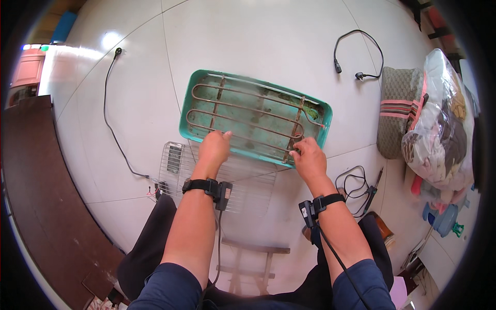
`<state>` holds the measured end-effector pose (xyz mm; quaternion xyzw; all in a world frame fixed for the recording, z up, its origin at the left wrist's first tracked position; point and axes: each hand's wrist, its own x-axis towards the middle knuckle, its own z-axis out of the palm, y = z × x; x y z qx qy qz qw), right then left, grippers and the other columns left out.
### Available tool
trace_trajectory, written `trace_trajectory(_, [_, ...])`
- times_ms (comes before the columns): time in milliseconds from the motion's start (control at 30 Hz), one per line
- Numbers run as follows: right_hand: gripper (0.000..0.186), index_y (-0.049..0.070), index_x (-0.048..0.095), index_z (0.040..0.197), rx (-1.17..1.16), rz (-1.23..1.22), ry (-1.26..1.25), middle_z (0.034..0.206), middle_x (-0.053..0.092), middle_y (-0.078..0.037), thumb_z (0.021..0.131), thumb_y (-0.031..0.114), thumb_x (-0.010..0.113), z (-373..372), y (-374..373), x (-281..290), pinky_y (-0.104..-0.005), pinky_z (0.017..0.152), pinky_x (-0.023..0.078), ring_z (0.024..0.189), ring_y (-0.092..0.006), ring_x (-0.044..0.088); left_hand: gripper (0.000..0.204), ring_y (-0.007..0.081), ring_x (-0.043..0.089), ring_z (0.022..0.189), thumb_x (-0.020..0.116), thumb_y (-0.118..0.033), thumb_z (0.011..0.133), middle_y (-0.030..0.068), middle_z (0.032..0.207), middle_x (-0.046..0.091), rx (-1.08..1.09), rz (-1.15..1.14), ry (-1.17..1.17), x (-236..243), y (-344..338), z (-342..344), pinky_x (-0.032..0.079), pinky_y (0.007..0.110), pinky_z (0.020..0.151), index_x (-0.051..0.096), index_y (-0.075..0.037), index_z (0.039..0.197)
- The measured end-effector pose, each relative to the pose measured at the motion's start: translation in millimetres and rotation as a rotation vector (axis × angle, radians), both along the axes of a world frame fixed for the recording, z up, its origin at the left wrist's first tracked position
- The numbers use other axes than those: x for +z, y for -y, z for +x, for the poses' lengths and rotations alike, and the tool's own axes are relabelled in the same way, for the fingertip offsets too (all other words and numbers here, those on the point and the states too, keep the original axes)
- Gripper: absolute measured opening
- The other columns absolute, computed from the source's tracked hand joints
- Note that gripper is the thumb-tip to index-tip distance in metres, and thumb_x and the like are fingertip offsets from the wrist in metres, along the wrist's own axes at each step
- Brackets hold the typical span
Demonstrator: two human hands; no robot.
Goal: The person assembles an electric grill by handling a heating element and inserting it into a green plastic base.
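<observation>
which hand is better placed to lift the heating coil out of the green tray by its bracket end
Right. The right hand already pinches the heating coil at the cross bracket on the near rim of the green tray. The left hand rests on the tray's near edge, away from that bracket.

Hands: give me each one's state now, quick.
Left hand: fingers curled on the near rim of the teal rectangular metal tray; grip unclear.
Right hand: closed on the rusty looped heating rod at its near right corner.
</observation>
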<state>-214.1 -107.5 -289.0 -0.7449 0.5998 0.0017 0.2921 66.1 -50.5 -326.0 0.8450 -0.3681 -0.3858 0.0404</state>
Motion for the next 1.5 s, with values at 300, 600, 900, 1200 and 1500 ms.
trace_trajectory(300, [0.013, 0.014, 0.072, 0.091, -0.004, 0.053, -0.025, 0.107, 0.061, -0.004, 0.082, 0.021, 0.077, 0.6, 1.7, 0.5, -0.0432, 0.077, 0.054, 0.091, -0.0294, 0.066, 0.048, 0.0345, 0.068, 0.072, 0.059, -0.047, 0.095, 0.0164, 0.072, 0.069, -0.078, 0.068, 0.113, 28.6, 11.4, 1.8, 0.051, 0.046, 0.071, 0.070, -0.001, 0.087])
trace_trajectory(600, [0.012, 0.014, 0.072, 0.089, 0.006, 0.061, -0.017, 0.105, 0.062, -0.004, 0.081, 0.021, 0.077, -0.3, 3.5, 1.8, -0.0430, 0.076, 0.054, 0.090, -0.0288, 0.066, 0.049, 0.0408, 0.067, 0.086, 0.065, -0.049, 0.091, 0.0223, 0.088, 0.070, -0.040, 0.030, 0.155, 35.2, 9.0, -2.0, 0.051, 0.049, 0.074, 0.070, 0.000, 0.089])
trace_trajectory(900, [0.019, 0.012, 0.071, 0.096, 0.021, 0.042, -0.093, 0.106, 0.062, -0.006, 0.081, 0.023, 0.075, 20.2, 16.3, 25.2, -0.0443, 0.075, 0.055, 0.090, -0.0300, 0.066, 0.049, 0.0403, 0.067, 0.081, 0.069, -0.049, 0.087, 0.0219, 0.083, 0.069, -0.027, 0.027, 0.142, 36.2, 6.4, 3.2, 0.051, 0.048, 0.071, 0.067, -0.001, 0.084])
trace_trajectory(1200, [0.056, 0.016, 0.054, 0.135, 0.392, -0.130, 0.117, 0.128, 0.057, -0.008, 0.081, 0.014, 0.069, 107.6, 2.9, -3.4, -0.0416, 0.075, 0.058, 0.092, -0.0300, 0.070, 0.046, 0.0368, 0.066, 0.075, 0.075, -0.047, 0.082, 0.0165, 0.076, 0.068, 0.039, -0.057, 0.174, 33.3, 4.7, -2.5, 0.051, 0.046, 0.067, 0.061, -0.003, 0.080])
trace_trajectory(1500, [0.052, 0.018, 0.053, 0.136, 0.396, 0.012, -0.006, 0.125, 0.058, -0.010, 0.085, 0.008, 0.060, 130.5, 9.0, -0.3, -0.0421, 0.076, 0.058, 0.091, -0.0334, 0.070, 0.045, 0.0372, 0.067, 0.075, 0.076, -0.045, 0.081, 0.0180, 0.075, 0.068, 0.067, -0.073, 0.136, 32.4, 0.8, -0.1, 0.051, 0.046, 0.067, 0.061, -0.003, 0.079])
